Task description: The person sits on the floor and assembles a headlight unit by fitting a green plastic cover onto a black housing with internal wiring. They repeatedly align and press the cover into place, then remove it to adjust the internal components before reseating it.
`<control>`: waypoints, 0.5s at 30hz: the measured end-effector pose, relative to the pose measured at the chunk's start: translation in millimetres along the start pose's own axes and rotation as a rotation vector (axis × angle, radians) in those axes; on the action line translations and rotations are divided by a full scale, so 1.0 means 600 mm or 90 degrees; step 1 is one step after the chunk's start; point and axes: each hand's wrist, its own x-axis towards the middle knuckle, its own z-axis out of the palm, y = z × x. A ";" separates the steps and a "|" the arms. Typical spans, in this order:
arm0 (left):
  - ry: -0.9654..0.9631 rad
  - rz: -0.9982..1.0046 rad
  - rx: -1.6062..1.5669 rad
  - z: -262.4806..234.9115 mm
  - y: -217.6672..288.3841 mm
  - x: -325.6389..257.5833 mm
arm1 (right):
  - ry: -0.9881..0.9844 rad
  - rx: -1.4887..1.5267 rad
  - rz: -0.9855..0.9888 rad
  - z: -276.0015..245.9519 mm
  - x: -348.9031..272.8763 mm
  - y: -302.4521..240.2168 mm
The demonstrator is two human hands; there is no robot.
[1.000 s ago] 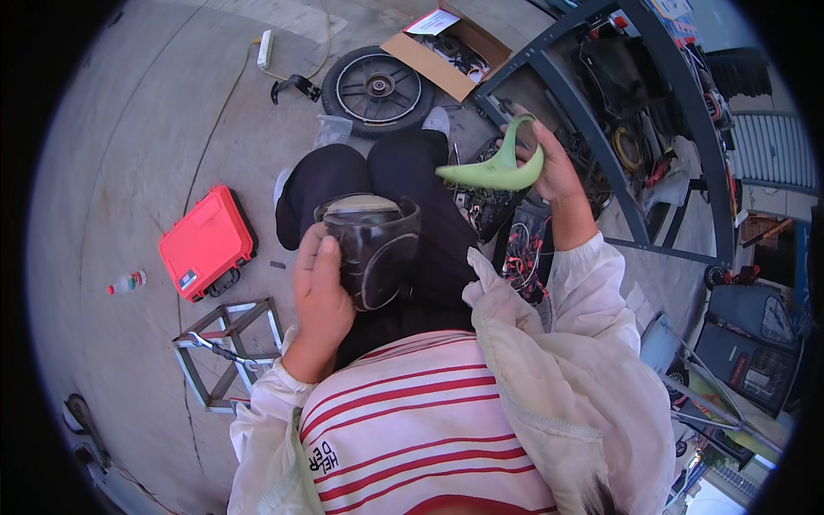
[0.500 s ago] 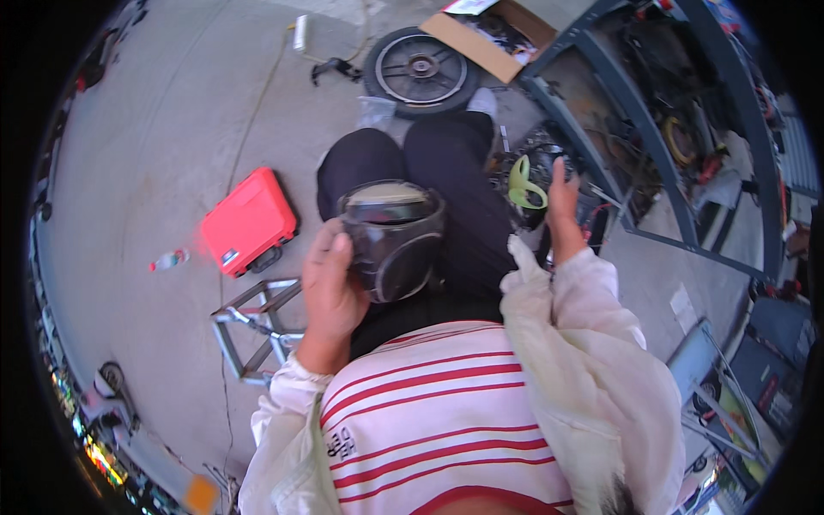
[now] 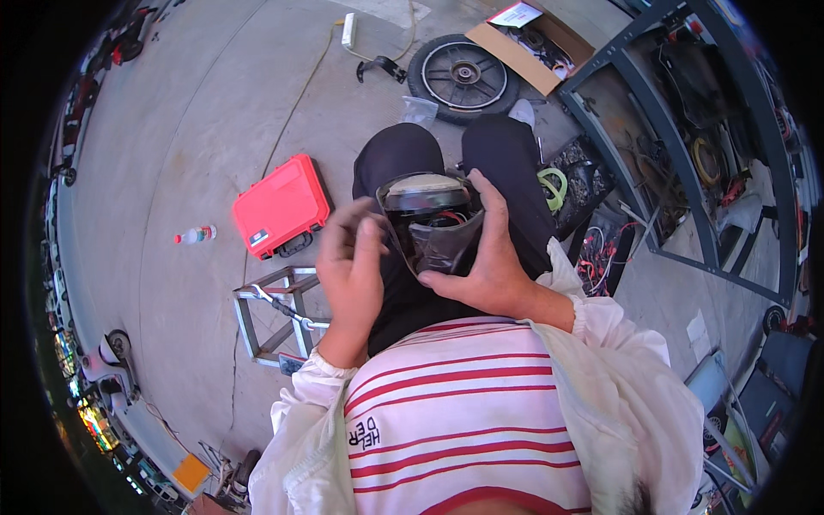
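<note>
Above my lap is a dark, shiny plastic housing (image 3: 442, 245), rounded, with a pale band across its top and reddish wires showing in its open side. My right hand (image 3: 498, 266) grips its right side, thumb at the lower edge and fingers up along the rim. Beside its left rim, my left hand (image 3: 352, 262) is raised with its fingers apart and somewhat blurred; it holds nothing I can see. A light-green loop (image 3: 554, 189) lies past my right knee, by a black crate-like thing (image 3: 584, 176).
A red hard case (image 3: 281, 206) and a bottle (image 3: 196, 234) are on the floor at left, with a metal frame (image 3: 296, 313) nearer. Ahead are a spoked wheel (image 3: 465, 75) and a cardboard box (image 3: 519, 56). A grey metal rack (image 3: 639, 112) stands at right, near loose wires (image 3: 596, 257).
My right hand has come in from beside the green loop and taken the housing's right side. My left hand has let go of it. The housing has turned, showing its wires.
</note>
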 end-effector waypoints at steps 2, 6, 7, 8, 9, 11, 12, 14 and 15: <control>0.050 -0.036 -0.016 -0.011 -0.026 0.014 | 0.001 0.086 0.008 0.004 -0.002 0.008; -0.055 -0.187 -0.043 -0.024 -0.037 0.005 | -0.022 0.382 0.093 -0.012 0.005 0.003; -0.069 -0.144 -0.041 -0.023 -0.040 0.003 | -0.028 0.442 0.091 -0.016 0.008 0.014; -0.083 -0.102 -0.038 -0.021 -0.045 0.000 | -0.034 0.502 0.089 -0.020 0.012 0.025; -0.097 -0.059 -0.033 -0.021 -0.050 -0.002 | -0.030 0.584 0.108 -0.019 0.017 0.020; -0.085 -0.071 -0.045 -0.024 -0.049 -0.001 | -0.038 0.665 0.165 -0.025 0.020 0.003; -0.073 -0.094 -0.103 -0.024 -0.031 0.001 | -0.036 0.705 0.160 -0.028 0.023 -0.003; -0.062 -0.100 -0.163 -0.026 -0.022 0.007 | -0.032 0.785 0.148 -0.033 0.029 -0.011; -0.084 -0.102 -0.184 -0.031 -0.020 0.012 | -0.031 0.791 0.120 -0.036 0.034 -0.017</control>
